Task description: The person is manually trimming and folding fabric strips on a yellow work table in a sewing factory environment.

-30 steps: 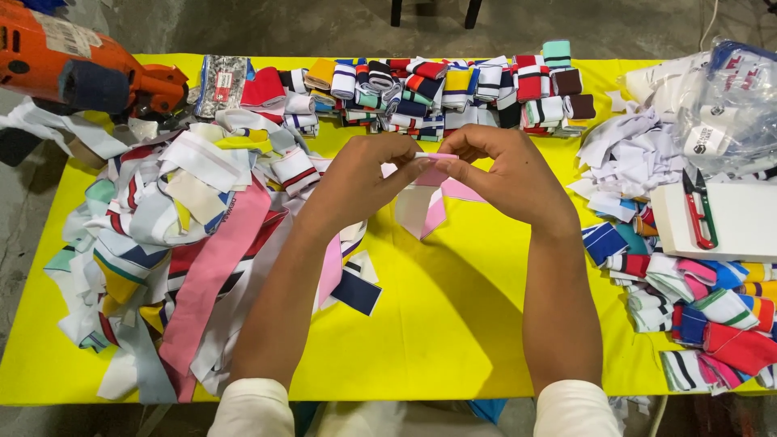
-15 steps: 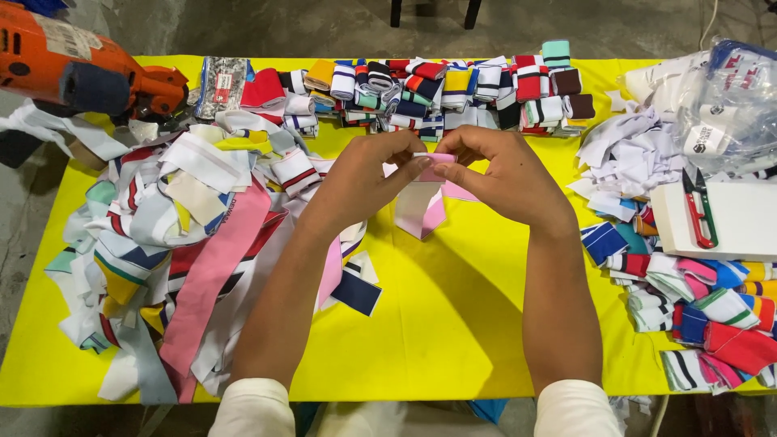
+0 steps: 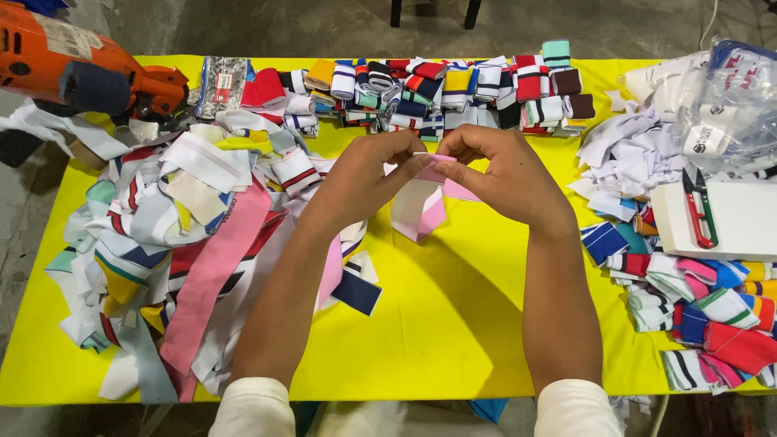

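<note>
Both hands meet above the middle of the yellow table point(image 3: 453, 324). My left hand point(image 3: 364, 174) and my right hand point(image 3: 506, 174) pinch the top edge of a pink-and-white knitted fabric strip point(image 3: 421, 206), which hangs folded between them. Just left of my left forearm lies a big loose heap of mixed fabric strips point(image 3: 178, 235), with a long pink band point(image 3: 214, 275) draped over it. A navy piece point(image 3: 356, 291) lies beside my left forearm.
Folded striped pieces point(image 3: 453, 89) line the far edge. An orange power tool point(image 3: 81, 69) sits far left. On the right are white scraps point(image 3: 631, 158), a plastic bag point(image 3: 728, 105), a white board point(image 3: 745, 218) with red snips point(image 3: 700, 206), and colourful folded strips point(image 3: 704, 307).
The fingers of both hands shifted slightly on the strip's top edge; the strip hangs in much the same place. Nothing else moved.
</note>
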